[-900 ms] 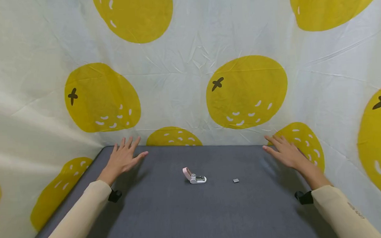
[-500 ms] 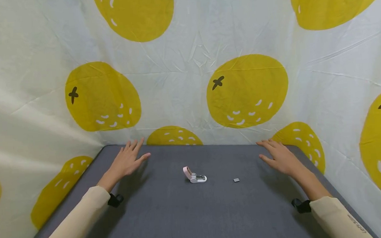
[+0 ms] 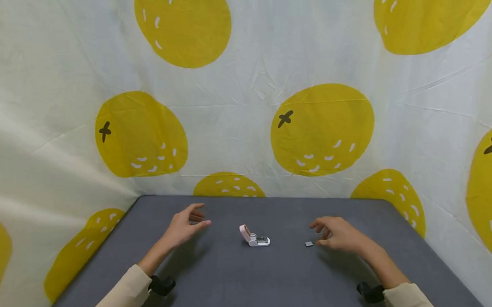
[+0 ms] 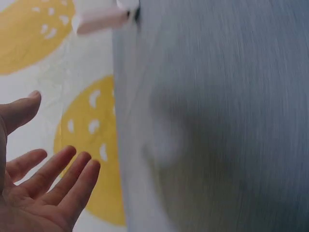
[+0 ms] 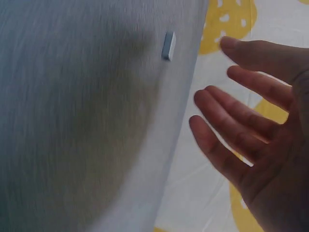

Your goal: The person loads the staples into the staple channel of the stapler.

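A small pink and white hinged device [image 3: 259, 241], much like a mini stapler, sits mid-table with its pink upper part raised and metal showing inside. To its right lies a small flat grey piece [image 3: 309, 244]. My right hand [image 3: 339, 234] hovers just right of this piece, fingers loosely bent and holding nothing; the right wrist view shows the piece [image 5: 168, 46] apart from the fingertips. Left of the device, my left hand [image 3: 186, 225] is held in the air with thumb and fingers spread apart. The device's pink part [image 4: 101, 20] shows at the top of the left wrist view.
The dark grey tabletop [image 3: 251, 281] runs back to a white curtain [image 3: 233, 135] with large yellow fruit prints, which also closes in both sides. Black cameras are strapped at the left wrist [image 3: 162, 285] and right wrist [image 3: 370, 293].
Both hands have come inward from the table's far corners. The right has moved left and nearer, close to the grey piece; the left has moved right. The head view has tilted up slightly.
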`<action>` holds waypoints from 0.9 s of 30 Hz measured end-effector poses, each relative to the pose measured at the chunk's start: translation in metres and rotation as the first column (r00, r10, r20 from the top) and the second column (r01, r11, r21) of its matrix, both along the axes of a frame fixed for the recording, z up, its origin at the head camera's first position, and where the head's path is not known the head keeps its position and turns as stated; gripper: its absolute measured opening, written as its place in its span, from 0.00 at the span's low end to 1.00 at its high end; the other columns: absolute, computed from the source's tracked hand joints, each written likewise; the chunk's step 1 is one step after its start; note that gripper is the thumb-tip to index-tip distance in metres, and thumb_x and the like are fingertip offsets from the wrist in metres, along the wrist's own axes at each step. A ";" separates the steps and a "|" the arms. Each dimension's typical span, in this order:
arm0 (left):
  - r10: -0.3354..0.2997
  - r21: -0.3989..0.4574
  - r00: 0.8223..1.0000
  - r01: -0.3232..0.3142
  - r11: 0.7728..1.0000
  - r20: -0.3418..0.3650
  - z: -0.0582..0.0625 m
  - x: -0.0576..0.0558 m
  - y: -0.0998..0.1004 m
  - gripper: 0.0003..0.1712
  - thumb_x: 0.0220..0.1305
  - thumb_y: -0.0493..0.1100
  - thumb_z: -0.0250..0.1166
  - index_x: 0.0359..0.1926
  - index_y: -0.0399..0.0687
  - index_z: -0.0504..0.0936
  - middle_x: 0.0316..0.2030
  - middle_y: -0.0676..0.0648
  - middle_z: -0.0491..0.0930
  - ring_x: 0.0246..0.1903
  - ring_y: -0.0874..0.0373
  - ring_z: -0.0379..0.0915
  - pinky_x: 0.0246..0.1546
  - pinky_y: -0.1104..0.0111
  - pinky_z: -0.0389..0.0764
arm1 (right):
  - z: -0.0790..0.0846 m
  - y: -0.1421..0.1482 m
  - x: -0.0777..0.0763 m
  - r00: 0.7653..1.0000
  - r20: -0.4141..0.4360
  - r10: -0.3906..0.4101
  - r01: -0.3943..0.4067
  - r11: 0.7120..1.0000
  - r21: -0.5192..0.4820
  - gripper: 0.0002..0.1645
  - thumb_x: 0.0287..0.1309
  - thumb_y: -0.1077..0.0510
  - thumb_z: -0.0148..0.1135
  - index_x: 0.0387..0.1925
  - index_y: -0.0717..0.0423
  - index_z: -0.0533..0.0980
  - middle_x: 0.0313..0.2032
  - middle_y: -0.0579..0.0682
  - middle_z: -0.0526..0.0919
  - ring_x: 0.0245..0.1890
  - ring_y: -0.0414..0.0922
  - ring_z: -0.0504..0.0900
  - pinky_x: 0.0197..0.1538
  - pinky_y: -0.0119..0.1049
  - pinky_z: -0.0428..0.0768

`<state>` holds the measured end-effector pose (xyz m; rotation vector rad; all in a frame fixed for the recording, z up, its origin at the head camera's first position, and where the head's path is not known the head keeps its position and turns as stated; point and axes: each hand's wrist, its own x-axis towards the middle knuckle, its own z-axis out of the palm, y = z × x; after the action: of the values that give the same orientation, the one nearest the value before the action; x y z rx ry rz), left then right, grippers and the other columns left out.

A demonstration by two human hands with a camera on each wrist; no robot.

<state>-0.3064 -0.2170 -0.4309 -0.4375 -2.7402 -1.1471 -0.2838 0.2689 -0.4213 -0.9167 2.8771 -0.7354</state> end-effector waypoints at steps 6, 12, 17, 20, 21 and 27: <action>-0.131 0.101 0.987 0.121 0.987 0.096 -0.012 0.003 0.027 0.35 0.62 0.53 0.75 0.67 0.48 0.77 0.52 0.45 0.87 0.50 0.49 0.85 0.49 0.56 0.85 | -0.009 -0.016 -0.001 0.997 0.070 -0.021 0.018 0.999 0.048 0.23 0.52 0.59 0.78 0.51 0.57 0.83 0.41 0.52 0.84 0.34 0.42 0.80 0.34 0.35 0.77; -0.251 0.114 0.960 0.238 0.965 0.122 -0.019 0.001 0.048 0.35 0.62 0.50 0.76 0.67 0.42 0.77 0.55 0.39 0.86 0.51 0.46 0.85 0.50 0.55 0.85 | -0.012 -0.025 -0.005 0.997 0.070 -0.017 0.013 0.998 0.068 0.19 0.51 0.60 0.79 0.46 0.55 0.84 0.38 0.50 0.85 0.36 0.46 0.81 0.36 0.38 0.78; -0.274 0.129 0.955 0.260 0.957 0.111 -0.023 0.000 0.067 0.36 0.60 0.48 0.78 0.66 0.41 0.78 0.55 0.40 0.86 0.52 0.46 0.85 0.51 0.55 0.85 | -0.015 -0.028 -0.009 0.997 0.073 -0.001 -0.003 0.998 0.055 0.18 0.51 0.63 0.78 0.45 0.56 0.85 0.38 0.50 0.86 0.36 0.46 0.83 0.35 0.35 0.79; -0.270 0.158 0.957 0.253 0.955 0.101 -0.024 -0.001 0.077 0.33 0.58 0.47 0.79 0.63 0.43 0.80 0.53 0.42 0.87 0.50 0.47 0.86 0.49 0.56 0.85 | -0.018 -0.030 -0.012 0.999 0.052 0.011 -0.013 0.999 0.045 0.16 0.51 0.63 0.78 0.43 0.55 0.85 0.35 0.48 0.86 0.34 0.43 0.82 0.35 0.34 0.79; -0.268 0.163 0.958 0.250 0.954 0.102 -0.025 -0.001 0.080 0.32 0.57 0.46 0.79 0.62 0.44 0.81 0.53 0.42 0.87 0.50 0.48 0.86 0.49 0.58 0.85 | -0.018 -0.031 -0.013 0.999 0.047 0.012 -0.014 0.999 0.042 0.16 0.51 0.63 0.78 0.43 0.55 0.85 0.34 0.48 0.85 0.34 0.42 0.81 0.35 0.34 0.78; -0.280 0.201 0.950 0.251 0.947 0.136 -0.031 0.000 0.094 0.32 0.57 0.44 0.79 0.61 0.40 0.81 0.51 0.43 0.87 0.49 0.51 0.87 0.47 0.64 0.85 | -0.023 -0.032 -0.015 0.997 0.078 -0.015 0.012 0.999 0.040 0.15 0.52 0.65 0.77 0.43 0.56 0.84 0.33 0.48 0.85 0.34 0.41 0.80 0.36 0.35 0.79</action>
<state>-0.3064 -0.1232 -0.4619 -0.7385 -2.7372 -1.5479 -0.2986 0.2374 -0.4443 -0.8451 2.8219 -0.6964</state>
